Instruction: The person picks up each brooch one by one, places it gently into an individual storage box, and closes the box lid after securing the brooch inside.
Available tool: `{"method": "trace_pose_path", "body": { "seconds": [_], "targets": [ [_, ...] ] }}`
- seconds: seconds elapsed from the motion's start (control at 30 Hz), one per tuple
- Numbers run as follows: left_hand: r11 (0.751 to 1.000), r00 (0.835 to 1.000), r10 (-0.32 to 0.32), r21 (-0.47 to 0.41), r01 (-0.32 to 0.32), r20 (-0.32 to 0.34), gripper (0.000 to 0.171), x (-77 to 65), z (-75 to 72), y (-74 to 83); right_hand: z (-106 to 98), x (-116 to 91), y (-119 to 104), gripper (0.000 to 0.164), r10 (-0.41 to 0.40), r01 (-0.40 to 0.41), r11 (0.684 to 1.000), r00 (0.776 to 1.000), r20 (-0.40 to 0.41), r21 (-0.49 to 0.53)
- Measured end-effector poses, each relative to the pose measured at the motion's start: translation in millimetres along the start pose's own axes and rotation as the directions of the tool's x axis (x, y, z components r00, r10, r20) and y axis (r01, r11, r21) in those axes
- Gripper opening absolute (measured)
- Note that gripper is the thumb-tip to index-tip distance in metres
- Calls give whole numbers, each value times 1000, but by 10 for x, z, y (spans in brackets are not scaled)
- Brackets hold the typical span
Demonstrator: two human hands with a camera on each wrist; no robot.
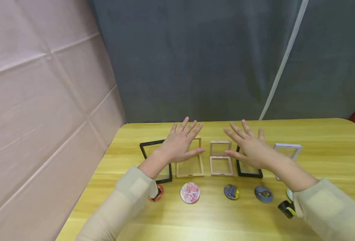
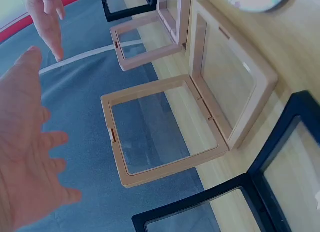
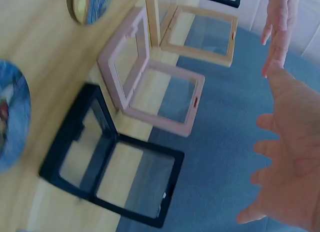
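My left hand point(image 1: 180, 146), fingers spread, hovers above a tan hinged display frame point(image 1: 190, 175) and a larger black frame point(image 1: 164, 180). My right hand point(image 1: 252, 151) has its fingers splayed over a smaller black frame point(image 1: 250, 174). Between the hands stands a pink frame point(image 1: 221, 174), folded open like its neighbours, with clear film inside. A white frame point(image 1: 288, 145) is partly covered by the right forearm. Both wrist views show the palms holding nothing, apart from the frames. In front lie round badges: a pink one point(image 1: 190, 193), a blue-and-yellow one point(image 1: 231, 191) and a blue portrait one point(image 1: 263, 194).
A red-rimmed badge point(image 1: 157, 193) peeks out beside the left sleeve. By the right sleeve are a black-and-yellow item point(image 1: 287, 209) and a partly hidden pale green badge point(image 1: 289, 194). A dark curtain point(image 1: 195, 60) hangs behind the wooden table point(image 1: 195, 224); pale padded wall left.
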State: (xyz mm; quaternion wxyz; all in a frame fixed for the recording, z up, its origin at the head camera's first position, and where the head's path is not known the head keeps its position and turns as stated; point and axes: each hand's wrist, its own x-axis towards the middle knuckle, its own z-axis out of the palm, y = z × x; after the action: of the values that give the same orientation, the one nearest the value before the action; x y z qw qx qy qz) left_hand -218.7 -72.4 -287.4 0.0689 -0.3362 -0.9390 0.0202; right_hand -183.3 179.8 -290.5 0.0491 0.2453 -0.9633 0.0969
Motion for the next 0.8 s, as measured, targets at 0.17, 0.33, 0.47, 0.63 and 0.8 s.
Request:
{"method": "trace_pose_path", "body": {
  "seconds": [0.17,0.33,0.47,0.63,0.8],
  "targets": [
    [999,1000,2,-39,-2,-11,77,-118,-2,17,46,-12,-67,66,-24,23,1000,998,-50,-16],
    [999,1000,-3,-53,2,-24,75,-284,20,16,102,-17,-157,61,-33,34,999,997,-67,15],
    [996,999,-41,-83,38,-34,72,-433,28,21,146,-12,-241,58,-40,44,997,996,-77,57],
    [987,989,-89,-143,72,-114,61,-593,49,8,214,6,-363,51,-55,70,993,988,-148,99],
    [962,964,-157,-252,101,-214,34,-717,100,-53,302,45,-479,33,-94,142,971,967,-238,192]
  ]
}}
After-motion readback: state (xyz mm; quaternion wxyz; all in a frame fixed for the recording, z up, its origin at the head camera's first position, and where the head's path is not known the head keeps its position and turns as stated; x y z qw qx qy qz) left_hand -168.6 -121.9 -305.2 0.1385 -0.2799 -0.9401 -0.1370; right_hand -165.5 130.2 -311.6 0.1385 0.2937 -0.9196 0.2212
